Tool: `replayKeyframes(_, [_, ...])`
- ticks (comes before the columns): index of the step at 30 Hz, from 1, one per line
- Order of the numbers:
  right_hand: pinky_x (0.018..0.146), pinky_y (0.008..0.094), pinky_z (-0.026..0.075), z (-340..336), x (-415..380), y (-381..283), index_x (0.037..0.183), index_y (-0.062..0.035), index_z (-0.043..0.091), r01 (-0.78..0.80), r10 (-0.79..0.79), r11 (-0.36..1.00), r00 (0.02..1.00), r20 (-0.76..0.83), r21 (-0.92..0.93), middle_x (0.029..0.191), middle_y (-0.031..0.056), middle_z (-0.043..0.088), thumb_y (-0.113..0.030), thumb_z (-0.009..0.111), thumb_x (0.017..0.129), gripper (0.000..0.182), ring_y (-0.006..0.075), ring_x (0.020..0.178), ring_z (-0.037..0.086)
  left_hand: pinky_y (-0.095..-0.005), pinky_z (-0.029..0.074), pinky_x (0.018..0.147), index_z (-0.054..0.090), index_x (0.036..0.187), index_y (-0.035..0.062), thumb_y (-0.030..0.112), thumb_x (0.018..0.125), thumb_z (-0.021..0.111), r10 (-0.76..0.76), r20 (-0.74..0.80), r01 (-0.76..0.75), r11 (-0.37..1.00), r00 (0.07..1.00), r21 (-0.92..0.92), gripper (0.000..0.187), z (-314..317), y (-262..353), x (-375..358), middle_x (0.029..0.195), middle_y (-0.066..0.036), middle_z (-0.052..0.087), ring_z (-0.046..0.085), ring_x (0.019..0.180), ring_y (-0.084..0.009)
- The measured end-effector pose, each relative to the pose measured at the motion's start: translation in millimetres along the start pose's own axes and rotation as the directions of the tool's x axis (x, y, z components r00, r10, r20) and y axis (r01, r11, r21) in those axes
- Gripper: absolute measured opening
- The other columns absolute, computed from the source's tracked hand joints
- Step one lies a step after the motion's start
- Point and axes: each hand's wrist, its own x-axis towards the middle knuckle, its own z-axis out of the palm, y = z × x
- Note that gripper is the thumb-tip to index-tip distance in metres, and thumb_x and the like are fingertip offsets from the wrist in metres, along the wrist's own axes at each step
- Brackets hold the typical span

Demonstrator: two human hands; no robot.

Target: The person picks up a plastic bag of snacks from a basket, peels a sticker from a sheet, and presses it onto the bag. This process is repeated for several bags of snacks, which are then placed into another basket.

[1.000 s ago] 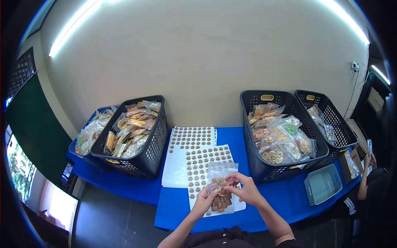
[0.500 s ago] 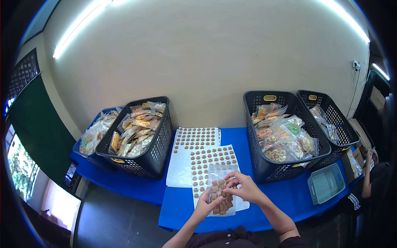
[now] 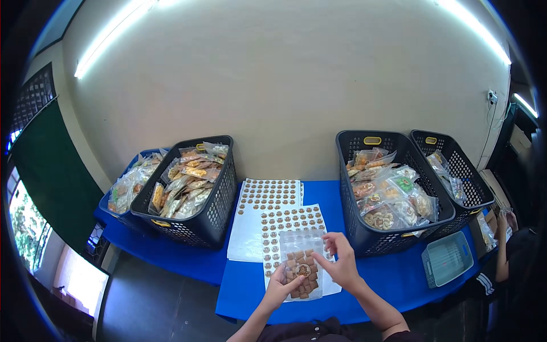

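A clear plastic bag filled with brown pillow-shaped snack pieces is held over the sticker sheets. On its front sits a round brown sticker. My left hand grips the bag's lower left side, thumb across the front. My right hand is at the bag's right edge, thumb and fingers apart, with nothing seen between them. Beneath the bag lies a sheet of round brown stickers; a second sticker sheet lies behind it to the left.
Black baskets of bagged snacks stand at left and right, with another black basket farther right and a blue basket far left. A greenish plastic tray rests on the blue tablecloth. Another person's arm shows at the right edge.
My right hand has drawn away from the bag's front to the right and its fingers have spread. The sticker on the bag is now uncovered. My left hand still holds the bag.
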Motion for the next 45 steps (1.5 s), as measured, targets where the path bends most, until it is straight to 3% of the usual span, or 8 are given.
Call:
replayKeyframes(2, [0.06, 0.0272, 0.042, -0.6, -1.4, 6.2, 0.108, -0.0038, 0.045, -0.084, 0.098, 0.981, 0.993, -0.07, 0.174, 0.08, 0.0047, 0.05, -0.02, 0.074, 0.066, 0.054, 0.0137, 0.065, 0.048, -0.029, 0.047, 0.083, 0.033, 0.12, -0.0051, 0.001, 0.08, 0.058, -0.014, -0.008, 0.014, 1.0, 1.0, -0.013, 0.048, 2.8, 2.7, 0.7, 0.109, -0.013, 0.053, 0.056, 0.096, -0.0167])
replayKeyframes(6, [0.066, 0.0255, 0.045, 20.5, -20.3, 28.5, 0.11, -0.003, 0.043, -0.329, 0.274, 0.795, 0.944, 0.181, 0.51, 0.095, 0.0084, 0.054, -0.021, 0.075, 0.066, 0.057, 0.0123, 0.079, 0.054, -0.0286, 0.047, 0.082, 0.033, 0.121, -0.0035, 0.002, 0.081, 0.058, -0.052, 0.021, 0.051, 0.998, 0.998, 0.038, 0.048, 7.4, 2.8, 6.4, 0.109, -0.013, 0.053, 0.056, 0.096, -0.0166])
replayKeyframes(11, [0.061, 0.0158, 0.039, 23.9, -18.1, 21.3, 0.086, -0.0011, 0.054, -0.294, 0.318, 0.781, 0.947, 0.055, 0.551, 0.072, -0.0023, 0.055, -0.01, 0.068, 0.074, 0.021, 0.0015, 0.07, 0.048, -0.0283, 0.046, 0.081, 0.03, 0.122, -0.0025, 0.003, 0.081, 0.058, -0.061, 0.082, 0.053, 0.994, 0.995, 0.097, 0.05, 11.6, -1.7, 16.9, 0.11, -0.013, 0.053, 0.055, 0.097, -0.0166])
replayKeyframes(14, [0.063, 0.0169, 0.041, 34.0, -18.1, 35.7, 0.089, -0.0014, 0.053, -0.306, 0.372, 0.732, 0.928, 0.019, 0.608, 0.077, -0.0007, 0.057, -0.011, 0.066, 0.077, 0.02, 0.0026, 0.072, 0.05, -0.0289, 0.046, 0.082, 0.031, 0.122, -0.0023, 0.005, 0.082, 0.058, -0.031, 0.087, 0.023, 0.995, 0.996, 0.094, 0.049, 11.5, -5.3, 24.1, 0.11, -0.012, 0.053, 0.055, 0.097, -0.0161])
replayKeyframes(17, [0.072, 0.0213, 0.045, 35.3, -12.0, 44.7, 0.099, -0.0008, 0.052, -0.418, 0.454, 0.48, 0.871, 0.189, 0.771, 0.09, 0.0059, 0.059, -0.013, 0.064, 0.079, 0.027, 0.0078, 0.081, 0.056, -0.0268, 0.046, 0.08, 0.034, 0.122, -0.0021, 0.01, 0.083, 0.058, -0.022, -0.007, 0.022, 0.998, 1.0, 0.06, 0.048, 11.5, -10.0, 30.8, 0.108, -0.011, 0.054, 0.055, 0.095, -0.014])
replayKeyframes(30, [0.075, 0.0232, 0.046, 35.3, -23.6, 54.4, 0.106, 0.0036, 0.049, -0.436, 0.333, 0.573, 0.897, 0.29, 0.693, 0.099, 0.0075, 0.056, -0.009, 0.063, 0.079, 0.033, 0.0103, 0.088, 0.056, -0.0201, 0.045, 0.061, 0.055, 0.101, -0.0043, 0.019, 0.085, 0.057, 0.152, -0.296, -0.115, 0.984, 0.943, 0.137, 0.028, 13.4, -26.3, 54.6, 0.085, -0.007, 0.061, 0.055, 0.073, -0.0074])
replayKeyframes(36, [0.061, 0.0198, 0.046, 31.1, -18.5, 66.5, 0.09, 0.0015, 0.058, -0.412, 0.417, 0.614, 0.894, 0.166, 0.674, 0.079, 0.0043, 0.062, -0.011, 0.063, 0.08, 0.017, 0.0075, 0.07, 0.057, -0.0204, 0.046, 0.065, 0.052, 0.108, -0.004, 0.019, 0.081, 0.063, 0.141, -0.076, -0.095, 0.898, 0.987, 0.429, 0.037, 2.5, -25.6, 59.3, 0.089, -0.007, 0.061, 0.057, 0.08, -0.0082])
replayKeyframes(45, [0.059, 0.0203, 0.046, 33.8, -18.4, 62.4, 0.087, 0.0012, 0.057, -0.384, 0.478, 0.596, 0.875, 0.073, 0.705, 0.078, 0.0046, 0.06, -0.015, 0.061, 0.082, 0.018, 0.0075, 0.068, 0.055, -0.0222, 0.046, 0.071, 0.048, 0.114, -0.0029, 0.015, 0.081, 0.062, 0.026, -0.034, -0.02, 0.986, 0.999, 0.163, 0.04, 1.0, -20.8, 65.1, 0.094, -0.007, 0.061, 0.058, 0.081, -0.0101])
